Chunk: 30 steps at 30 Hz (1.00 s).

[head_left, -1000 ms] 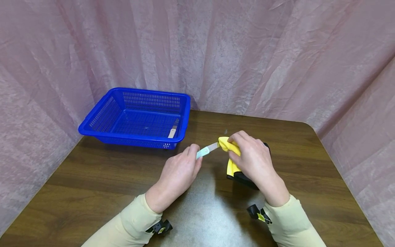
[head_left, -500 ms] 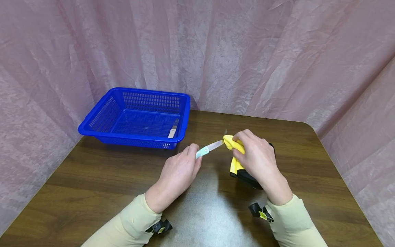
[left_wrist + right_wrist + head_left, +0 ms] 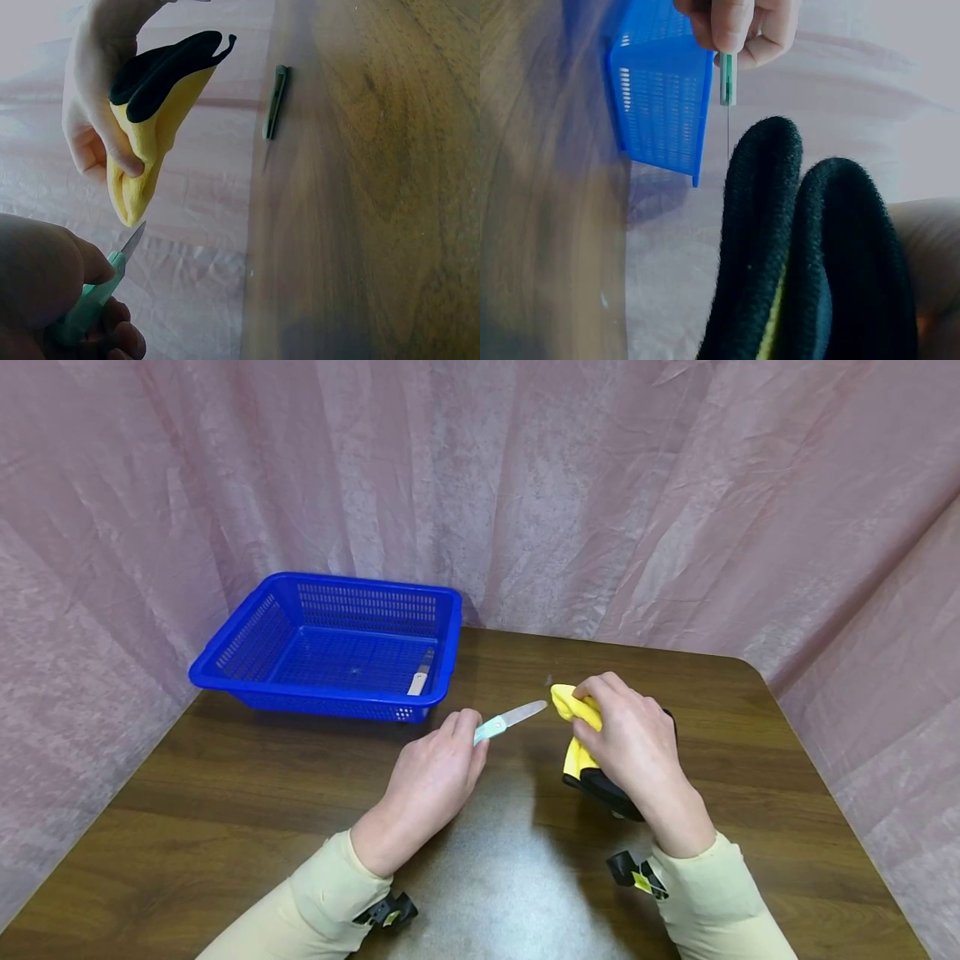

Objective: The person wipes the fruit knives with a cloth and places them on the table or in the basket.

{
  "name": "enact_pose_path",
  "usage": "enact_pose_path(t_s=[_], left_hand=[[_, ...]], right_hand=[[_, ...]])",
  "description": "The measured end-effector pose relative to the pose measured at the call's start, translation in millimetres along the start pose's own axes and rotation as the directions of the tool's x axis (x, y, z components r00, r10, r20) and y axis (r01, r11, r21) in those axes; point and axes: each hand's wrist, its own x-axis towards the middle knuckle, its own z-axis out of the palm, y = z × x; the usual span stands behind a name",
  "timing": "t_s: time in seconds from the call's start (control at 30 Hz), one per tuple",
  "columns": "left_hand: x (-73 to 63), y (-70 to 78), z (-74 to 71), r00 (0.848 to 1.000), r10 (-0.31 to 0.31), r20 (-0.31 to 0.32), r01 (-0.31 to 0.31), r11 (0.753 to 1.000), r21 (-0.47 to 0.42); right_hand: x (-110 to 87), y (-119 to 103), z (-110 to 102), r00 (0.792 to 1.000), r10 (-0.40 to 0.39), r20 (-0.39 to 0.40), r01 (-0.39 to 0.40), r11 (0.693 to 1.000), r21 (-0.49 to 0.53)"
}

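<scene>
My left hand (image 3: 429, 781) grips a small folding knife with a mint-green handle (image 3: 491, 727). Its bare blade (image 3: 524, 713) points up to the right. In my right hand (image 3: 632, 739) I pinch a folded cloth (image 3: 576, 706), yellow on one face and black on the other. A small gap separates the blade tip from the cloth's yellow end in the head view. The left wrist view shows fingers and thumb curled round the green handle (image 3: 88, 306), with the cloth (image 3: 154, 139) just beyond the tip. Black folds (image 3: 761, 217) cover much of the right wrist view.
A blue plastic basket (image 3: 322, 696) stands at the back left of the wooden table (image 3: 285, 785). Inside lies a knife with a cream handle (image 3: 417, 683). Another green-handled knife (image 3: 276, 101) lies on the table in the left wrist view. A pink curtain (image 3: 510, 502) hangs behind.
My right hand has drawn the cloth to the right along the blade and off its tip, so the whole blade shows. The left hand with the knife has barely moved.
</scene>
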Motion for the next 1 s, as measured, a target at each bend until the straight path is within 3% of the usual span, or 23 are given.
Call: enact_pose_path(t_s=[0.37,1.0], left_hand=[[0.4,0.8,1.8,1.0,-0.011,0.012,0.011,1.0,0.012],[4.0,2.3,1.6,0.991,-0.058,0.121,0.054,0.998,0.039]], right_hand=[[-0.5,-0.6,-3.0,1.0,0.001,-0.005,-0.001,1.0,0.011],[-2.5,-4.7,-6.1,0.998,-0.042,-0.045,0.043,0.999,0.032]])
